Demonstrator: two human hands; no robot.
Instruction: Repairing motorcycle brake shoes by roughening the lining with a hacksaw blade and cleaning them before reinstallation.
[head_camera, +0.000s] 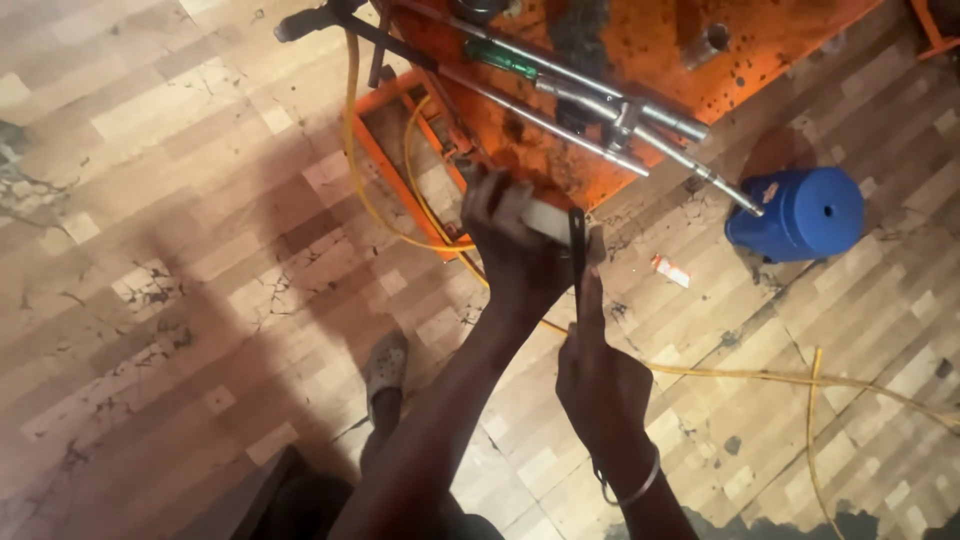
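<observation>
Wood-patterned flooring (200, 300) underlies an orange machine frame (640, 60) as the left hand (515, 250) clamps a pale block (545, 220), steadying it while right-hand (600, 385) fingers pinch a thin dark blade (577, 255) upright.

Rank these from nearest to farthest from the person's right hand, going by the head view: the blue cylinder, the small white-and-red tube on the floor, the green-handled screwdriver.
Measured from the right hand:
1. White-and-red tube, on the floor just up and to the right of the hand.
2. Blue cylinder, farther right, lying on the floor.
3. Green-handled screwdriver, at the top on the orange frame, beyond the left hand.
</observation>
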